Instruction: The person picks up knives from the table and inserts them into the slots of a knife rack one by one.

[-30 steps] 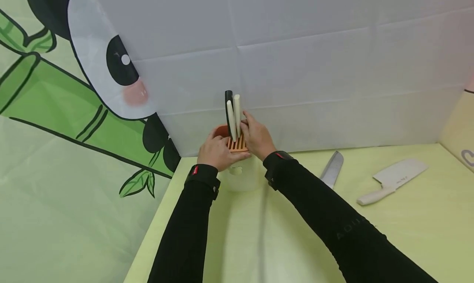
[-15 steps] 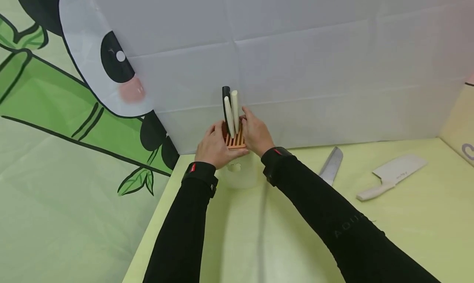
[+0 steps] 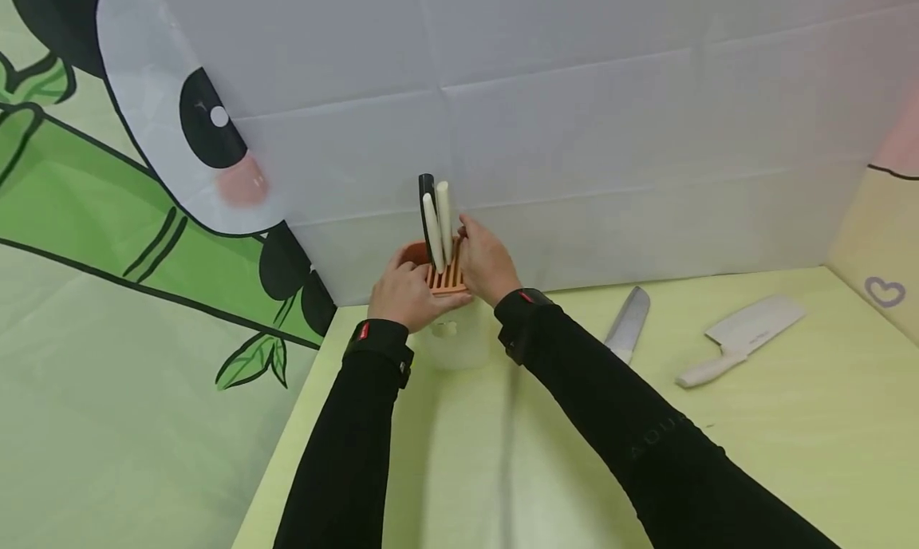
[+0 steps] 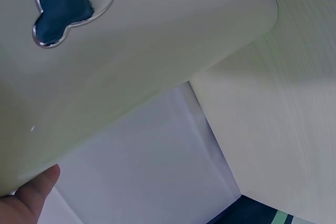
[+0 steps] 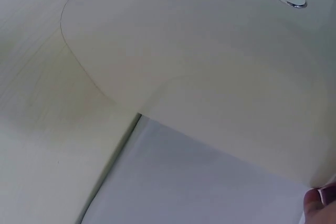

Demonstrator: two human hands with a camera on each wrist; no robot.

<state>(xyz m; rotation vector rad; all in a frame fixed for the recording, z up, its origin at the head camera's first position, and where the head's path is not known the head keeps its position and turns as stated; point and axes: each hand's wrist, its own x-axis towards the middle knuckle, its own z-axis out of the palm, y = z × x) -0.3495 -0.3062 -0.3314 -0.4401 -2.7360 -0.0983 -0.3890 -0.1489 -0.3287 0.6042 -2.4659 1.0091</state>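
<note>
A pale knife holder (image 3: 459, 348) with an orange slotted top (image 3: 447, 281) stands upright near the back wall. From its slots rise a black handle (image 3: 426, 188) and two white handles (image 3: 432, 234), their lower parts hidden inside. My left hand (image 3: 402, 296) grips the holder's left side near the rim, its thumb lying across the front. On the opposite side, my right hand (image 3: 488, 263) holds the right rim with curled fingers, partly hidden behind the handles. In both wrist views, the holder's smooth wall (image 4: 157, 35) fills the upper part, with fingertips of each hand at its edge.
On the yellow-green table (image 3: 574, 485), a knife blade (image 3: 629, 321) lies to the right, its handle hidden by my right sleeve. Farther right is a cleaver (image 3: 747, 337) with a white handle. A printed cloth wall (image 3: 560, 134) stands directly behind the holder.
The head view has shifted slightly, so everything sits a little farther left in it. Both hands stay on the holder's rim, with only small shifts of the fingers.
</note>
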